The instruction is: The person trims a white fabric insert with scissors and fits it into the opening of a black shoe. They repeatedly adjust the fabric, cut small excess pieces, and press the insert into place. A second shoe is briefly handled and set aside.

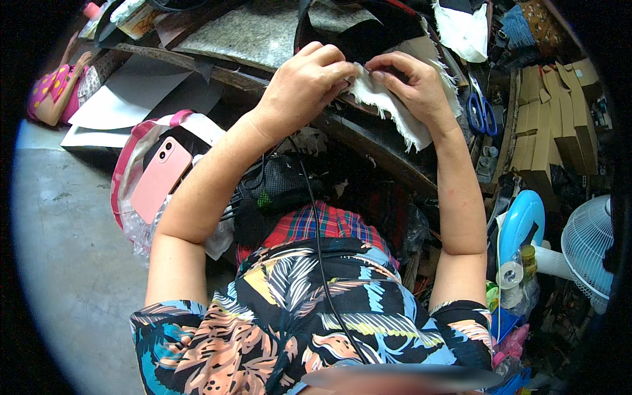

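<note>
A white cloth with frayed edges (397,113) hangs over the front edge of the workbench, between my two hands. My left hand (308,78) has its fingers curled together on the cloth's upper left corner. Close by on the right, my right hand (416,84) pinches the same cloth between thumb and forefinger. Behind the hands lies a black piece of material (349,41), partly covered by them. Whether anything small sits between the fingertips cannot be made out.
Blue-handled scissors (482,113) hang right of my right forearm, near stacked cardboard (545,122) and a fan (588,245). A pink phone (161,178) rests on a pink-and-white bag by my left arm. White sheets (125,95) and another person's arm (58,99) are far left.
</note>
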{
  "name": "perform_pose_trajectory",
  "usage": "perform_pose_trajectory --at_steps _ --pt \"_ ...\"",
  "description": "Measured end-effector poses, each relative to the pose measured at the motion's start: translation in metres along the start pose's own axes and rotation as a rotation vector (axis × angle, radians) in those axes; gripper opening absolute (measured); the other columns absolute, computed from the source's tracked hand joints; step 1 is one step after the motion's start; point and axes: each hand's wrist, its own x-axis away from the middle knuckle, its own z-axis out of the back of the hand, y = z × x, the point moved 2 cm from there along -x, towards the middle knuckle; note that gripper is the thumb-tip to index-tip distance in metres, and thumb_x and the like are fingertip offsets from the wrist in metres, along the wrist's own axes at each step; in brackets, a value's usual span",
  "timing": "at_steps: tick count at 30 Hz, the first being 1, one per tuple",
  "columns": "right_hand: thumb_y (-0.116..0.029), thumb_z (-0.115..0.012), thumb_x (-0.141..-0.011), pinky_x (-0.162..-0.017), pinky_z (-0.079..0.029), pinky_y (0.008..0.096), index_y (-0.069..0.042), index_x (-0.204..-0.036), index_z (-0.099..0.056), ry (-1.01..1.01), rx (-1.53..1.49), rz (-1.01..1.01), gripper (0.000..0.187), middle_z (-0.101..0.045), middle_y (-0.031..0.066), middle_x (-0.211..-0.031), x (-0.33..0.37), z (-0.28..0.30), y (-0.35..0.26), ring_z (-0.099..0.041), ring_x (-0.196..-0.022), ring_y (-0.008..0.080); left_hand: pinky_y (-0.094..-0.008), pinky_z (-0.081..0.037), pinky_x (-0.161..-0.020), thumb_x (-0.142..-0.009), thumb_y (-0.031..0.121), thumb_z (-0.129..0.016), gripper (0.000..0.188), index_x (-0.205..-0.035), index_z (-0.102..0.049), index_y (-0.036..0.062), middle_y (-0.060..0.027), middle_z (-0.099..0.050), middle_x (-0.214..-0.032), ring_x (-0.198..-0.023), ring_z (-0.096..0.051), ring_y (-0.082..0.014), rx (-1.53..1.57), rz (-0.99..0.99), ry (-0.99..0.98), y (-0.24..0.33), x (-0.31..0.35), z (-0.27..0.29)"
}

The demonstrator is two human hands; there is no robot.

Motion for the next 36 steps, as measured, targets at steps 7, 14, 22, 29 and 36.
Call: perform_pose_trajectory --at_steps 7,14,22,29,36 --pt "-0.005 -0.066 -0.086 -0.080 -0.053 0.0261 -0.005 -0.104 -0.072 -0.052 0.065 0.067 0.018 -0.067 0.0030 -0.100 0.001 -0.001 0.000 -0.064 -0.090 0.0134 -0.0376 -0.052 -0.075 -0.079 0.009 -0.071 0.015 -0.092 -0.066 0.0061 -0.0082 -0.061 -0.093 -0.087 -0.058 -0.0284 0.046 -0.056 -0.018 -0.003 0.006 0.000" --pt "-0.005 -0.063 -0.086 -0.083 -0.052 0.0269 -0.005 -0.106 -0.073 -0.060 0.021 0.077 0.022 -0.067 0.0050 -0.101 -0.002 -0.002 0.008 -0.064 -0.093 0.0154 -0.0365 -0.052 -0.075 -0.077 0.005 -0.071 0.018 -0.094 -0.065 0.0072 -0.0085 -0.060 -0.096 -0.087 -0.058 -0.0280 0.077 -0.113 0.038 -0.006 0.015 0.000" --pt "-0.035 -0.075 -0.083 -0.078 -0.053 0.0293 -0.009 -0.099 -0.075 -0.038 0.201 0.055 0.031 -0.065 0.0052 -0.099 0.005 -0.005 -0.011 -0.065 -0.091 0.0179 -0.0383 -0.056 -0.078 -0.084 0.008 -0.070 0.022 -0.106 -0.065 0.0073 -0.0119 -0.060 -0.106 -0.094 -0.065 -0.0301 0.278 0.236 0.136 0.004 0.020 0.005" --pt "-0.034 -0.080 -0.076 -0.073 -0.054 0.0313 -0.015 -0.093 -0.078 -0.003 0.281 0.128 0.025 -0.063 0.0053 -0.096 0.004 -0.009 -0.018 -0.063 -0.084 0.0187 -0.0375 -0.055 -0.080 -0.079 0.005 -0.071 0.027 -0.105 -0.064 0.0052 -0.0116 -0.059 -0.107 -0.093 -0.065 -0.0310 0.089 0.073 0.028 0.003 0.013 0.010" --pt "-0.023 -0.079 -0.077 -0.075 -0.054 0.0322 -0.014 -0.095 -0.077 -0.001 0.217 0.114 0.021 -0.063 0.0049 -0.094 0.005 -0.011 -0.008 -0.063 -0.086 0.0187 -0.0371 -0.054 -0.076 -0.085 0.020 -0.067 0.018 -0.100 -0.067 0.0097 -0.0077 -0.057 -0.094 -0.092 -0.061 -0.0249 -0.109 -0.017 -0.219 0.000 -0.001 0.007"
